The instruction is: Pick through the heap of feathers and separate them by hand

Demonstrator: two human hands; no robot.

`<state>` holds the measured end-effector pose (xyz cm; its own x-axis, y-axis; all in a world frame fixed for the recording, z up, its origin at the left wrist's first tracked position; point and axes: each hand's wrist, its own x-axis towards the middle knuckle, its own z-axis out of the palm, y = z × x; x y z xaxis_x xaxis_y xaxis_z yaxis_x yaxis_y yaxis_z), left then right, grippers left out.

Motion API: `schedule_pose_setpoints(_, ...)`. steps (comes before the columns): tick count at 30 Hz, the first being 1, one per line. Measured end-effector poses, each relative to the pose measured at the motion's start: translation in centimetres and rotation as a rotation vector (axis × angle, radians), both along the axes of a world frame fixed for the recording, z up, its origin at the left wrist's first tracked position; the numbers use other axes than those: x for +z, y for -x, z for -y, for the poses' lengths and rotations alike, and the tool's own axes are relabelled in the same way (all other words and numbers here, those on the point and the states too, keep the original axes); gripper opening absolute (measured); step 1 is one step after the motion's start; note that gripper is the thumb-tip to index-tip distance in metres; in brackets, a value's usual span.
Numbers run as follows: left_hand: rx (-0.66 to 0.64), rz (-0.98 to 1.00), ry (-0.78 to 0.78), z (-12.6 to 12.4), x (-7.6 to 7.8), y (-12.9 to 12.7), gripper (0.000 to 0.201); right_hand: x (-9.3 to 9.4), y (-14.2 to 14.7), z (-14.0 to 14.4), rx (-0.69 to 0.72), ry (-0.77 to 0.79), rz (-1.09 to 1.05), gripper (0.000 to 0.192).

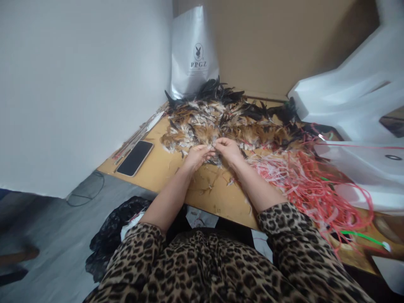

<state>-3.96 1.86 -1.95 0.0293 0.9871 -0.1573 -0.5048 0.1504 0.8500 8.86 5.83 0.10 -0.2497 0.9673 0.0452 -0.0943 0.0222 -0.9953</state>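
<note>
Both my hands meet over the near edge of a wide feather pile (240, 118), fingertips pinched together. My left hand (198, 155) is closed, its thumb and forefinger gripping the base of a small brown-and-white feather tuft (206, 135). Against it, my right hand (229, 150) pinches the same spot; the exact hold is too small to make out. The feathers lie in rows: black at the back, brown and white in front. Loose grey fluff shows just below my fingers.
A tangle of red and pink strips (315, 185) lies at my right, beside a white sewing machine (353, 105). Left on the wooden table (170, 168) is a phone (135, 158). A silver bag (195, 50) stands at the back; a black plastic bag (110, 235) sits below.
</note>
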Motion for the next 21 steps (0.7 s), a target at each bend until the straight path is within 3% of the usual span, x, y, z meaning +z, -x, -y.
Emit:
schedule_pose_setpoints(13,0.168,-0.176,-0.109,-0.35,-0.23,-0.24,0.022,0.11,0.04,0.09,0.033,0.111,-0.032,0.038)
schedule_pose_setpoints(21,0.131,-0.241,-0.119,-0.11,0.07,-0.39,0.021,-0.29,0.10,-0.08,0.011,0.042,-0.044,0.031)
